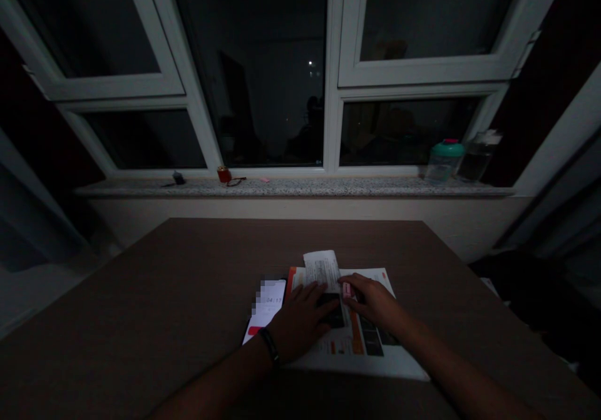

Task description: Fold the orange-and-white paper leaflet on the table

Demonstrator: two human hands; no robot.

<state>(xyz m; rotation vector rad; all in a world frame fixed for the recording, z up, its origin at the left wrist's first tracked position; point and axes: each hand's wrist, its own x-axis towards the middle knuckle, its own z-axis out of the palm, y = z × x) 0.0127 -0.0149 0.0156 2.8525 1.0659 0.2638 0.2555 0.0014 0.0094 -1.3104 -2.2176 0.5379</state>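
My left hand [300, 321], with a dark band at the wrist, lies flat with its fingers spread. It rests on a printed sheet [399, 365] and the lower part of a small white paper slip [323, 266]. Between the thumb and fingers of my right hand [375, 300] is a small pink block-like object [347, 290] with a label, close to the slip's right edge. Its exact kind is too dim to make out. A lit phone [270, 301] lies just left of my left hand, partly covered by the hand and wrist.
The brown table [141, 307] reaches toward a stone windowsill [300, 187]. On the sill stand a teal-lidded bottle [445, 160], a clear bottle [477, 157], a small red item [224, 174] and a small dark bottle [178, 178]. The room is dim.
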